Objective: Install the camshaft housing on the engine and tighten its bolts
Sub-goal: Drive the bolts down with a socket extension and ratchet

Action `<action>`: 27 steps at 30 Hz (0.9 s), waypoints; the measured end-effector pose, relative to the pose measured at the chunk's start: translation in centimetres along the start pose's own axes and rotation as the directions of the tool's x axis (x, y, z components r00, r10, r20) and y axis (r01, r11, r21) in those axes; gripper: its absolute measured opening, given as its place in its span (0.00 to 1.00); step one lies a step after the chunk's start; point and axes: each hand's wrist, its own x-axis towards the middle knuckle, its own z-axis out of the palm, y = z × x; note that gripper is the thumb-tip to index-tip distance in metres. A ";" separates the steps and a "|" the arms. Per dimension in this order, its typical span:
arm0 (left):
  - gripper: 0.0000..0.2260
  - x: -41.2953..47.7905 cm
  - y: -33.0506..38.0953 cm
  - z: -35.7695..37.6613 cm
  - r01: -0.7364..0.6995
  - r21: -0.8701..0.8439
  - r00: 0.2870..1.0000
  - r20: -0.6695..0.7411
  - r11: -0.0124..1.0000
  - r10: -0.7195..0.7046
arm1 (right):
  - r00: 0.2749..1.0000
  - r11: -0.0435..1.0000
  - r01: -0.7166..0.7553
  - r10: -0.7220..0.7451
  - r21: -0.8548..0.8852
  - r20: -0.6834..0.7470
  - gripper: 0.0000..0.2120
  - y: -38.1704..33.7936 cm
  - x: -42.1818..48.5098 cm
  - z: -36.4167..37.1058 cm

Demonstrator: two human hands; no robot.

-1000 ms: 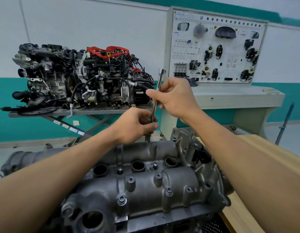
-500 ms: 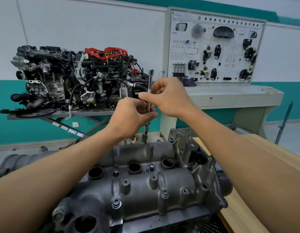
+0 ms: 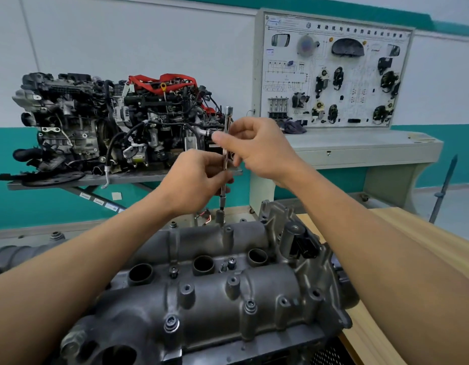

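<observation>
Grey cast-metal camshaft housing [image 3: 215, 280] seated on engine, bolts in bosses. Long slim chrome extension driver [image 3: 226, 143] upright over far-edge bolt [image 3: 220, 216]. Left hand [image 3: 193, 180] pinches lower shaft to steady; right hand [image 3: 257, 148] pinches upper shaft, likely to spin bolt down.

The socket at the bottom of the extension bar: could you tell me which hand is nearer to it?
Left. The left hand grips the bar just above the socket; the right hand holds it higher.

White wall [image 3: 122, 35] with teal band, display engine [image 3: 96, 122] on stand, training board [image 3: 333, 72], wooden table [image 3: 412, 233]
</observation>
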 end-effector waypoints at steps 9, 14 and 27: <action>0.06 -0.1 -0.2 0.0 0.016 0.117 0.998 -0.061 0.993 -0.009 | 0.988 0.988 0.056 -0.076 -0.143 -0.138 0.14 0.4 0.1 0.5; 0.02 0.0 -0.2 -0.3 0.000 0.070 0.986 0.165 0.998 -0.012 | 0.994 0.991 -0.007 -0.007 0.131 0.111 0.02 0.1 -0.1 -0.2; 0.06 -0.1 -0.5 0.4 0.013 0.169 0.993 0.117 0.985 -0.033 | 0.998 0.997 0.067 -0.067 0.026 -0.008 0.11 0.4 -0.5 0.4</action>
